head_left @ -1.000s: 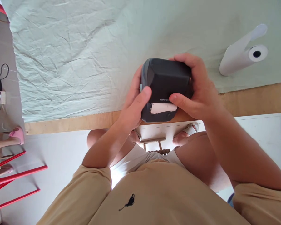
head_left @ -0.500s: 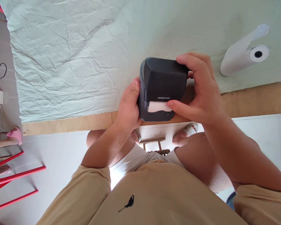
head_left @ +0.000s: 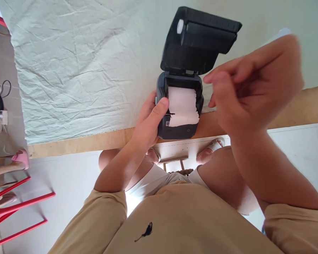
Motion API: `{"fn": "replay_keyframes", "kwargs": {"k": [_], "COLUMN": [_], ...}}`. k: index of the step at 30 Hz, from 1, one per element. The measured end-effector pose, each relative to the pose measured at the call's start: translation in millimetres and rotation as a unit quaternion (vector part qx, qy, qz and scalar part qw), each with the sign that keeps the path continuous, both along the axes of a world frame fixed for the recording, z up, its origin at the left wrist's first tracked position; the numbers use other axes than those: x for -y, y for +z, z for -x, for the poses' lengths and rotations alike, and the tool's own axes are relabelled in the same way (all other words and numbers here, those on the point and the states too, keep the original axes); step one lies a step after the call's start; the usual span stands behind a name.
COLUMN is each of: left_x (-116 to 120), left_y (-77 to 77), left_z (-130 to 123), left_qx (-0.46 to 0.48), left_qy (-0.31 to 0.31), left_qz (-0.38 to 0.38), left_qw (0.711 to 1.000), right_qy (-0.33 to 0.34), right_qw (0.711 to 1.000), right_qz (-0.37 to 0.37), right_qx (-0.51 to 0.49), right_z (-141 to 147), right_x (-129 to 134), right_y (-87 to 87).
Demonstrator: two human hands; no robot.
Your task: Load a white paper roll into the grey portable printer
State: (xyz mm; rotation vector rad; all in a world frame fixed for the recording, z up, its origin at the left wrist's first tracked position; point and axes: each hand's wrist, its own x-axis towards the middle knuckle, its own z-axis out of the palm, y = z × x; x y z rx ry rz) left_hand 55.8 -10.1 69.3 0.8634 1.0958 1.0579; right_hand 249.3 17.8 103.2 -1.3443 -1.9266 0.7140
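A black label printer [head_left: 178, 132] is held over the table's front edge, its lid [head_left: 201, 53] swung up and back. Inside the bay lies a white paper roll [head_left: 182, 102], its torn end hanging over the front lip. My left hand [head_left: 148, 121] grips the printer's left side, with the thumb on top by the bay's rim. Just right of the printer, my right hand [head_left: 257, 84] is in the air, slightly blurred. Its fingers are half curled and apart, with nothing visible in them.
A pale green cloth [head_left: 82, 70], wrinkled at left, covers the table above a wooden edge [head_left: 79, 141]. Behind my right hand shows a bit of white paper [head_left: 284, 32]. Red chair legs [head_left: 23, 204] and another person's foot in a pink slipper [head_left: 21, 158] are at left.
The printer's lid has gone from closed to raised, exposing the paper roll. My right hand has come off the printer and moved right, now covering most of the white roll on the table.
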Motion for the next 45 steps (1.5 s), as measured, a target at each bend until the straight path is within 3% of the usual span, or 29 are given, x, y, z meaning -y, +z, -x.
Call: {"fn": "replay_keyframes", "kwargs": {"k": [7,12,14,16,18,20,22,24,28,30,37,39,42,45], "left_x": [2,3,3,2,1,0,0,-1,-1,-1,0,0,-1,-2], "left_y": [3.0,2.4,-0.6,-3.9,-5.9,-5.8,-4.1,-2.0,0.2,0.5,1.3,1.4,1.7,2.2], "left_z": [6,7,4,1,-2,-3,-4,-5,-6,-5,-1,-3,-6,-8], "left_qx": [0.009,0.021,0.033,0.043,0.039,0.028,0.020,0.021,0.037,0.046,0.049,0.041,0.030,0.034], "left_qy": [-0.050,-0.060,-0.036,-0.011,0.004,0.007,0.009,0.007,0.005,0.004,-0.019,-0.013,-0.002,-0.002], "left_qz": [-0.018,-0.029,-0.018,0.003,0.021,0.032,0.032,0.028,0.025,0.026,0.026,0.024,0.017,0.008], "left_qw": [0.999,0.998,0.999,0.999,0.999,0.999,0.999,0.999,0.999,0.999,0.998,0.999,0.999,0.999], "right_qy": [-0.011,0.041,0.050,0.032,-0.034,-0.113,-0.158,-0.167,-0.150,-0.138,-0.128,-0.116,-0.176,-0.320], "right_qw": [0.995,0.991,0.996,0.991,0.967,0.950,0.957,0.970,0.984,0.982,0.986,0.986,0.957,0.890], "right_qz": [-0.026,-0.062,-0.066,-0.054,-0.004,0.047,0.046,-0.001,-0.101,-0.115,-0.061,-0.086,-0.219,-0.323], "right_qx": [0.092,0.109,0.030,-0.116,-0.252,-0.286,-0.239,-0.176,-0.002,0.051,0.084,0.086,0.069,0.046], "right_z": [-22,-28,-29,-32,-34,-35,-36,-38,-49,-53,-52,-56,-75,-103], "right_x": [15,17,13,5,-6,-15,-18,-16,-9,-10,-5,-2,-8,-26], "right_y": [-4.8,9.5,13.8,9.8,-3.6,-22.3,-38.8,-47.7,-47.2,-47.1,-53.9,-53.2,-56.8,-72.5]}}
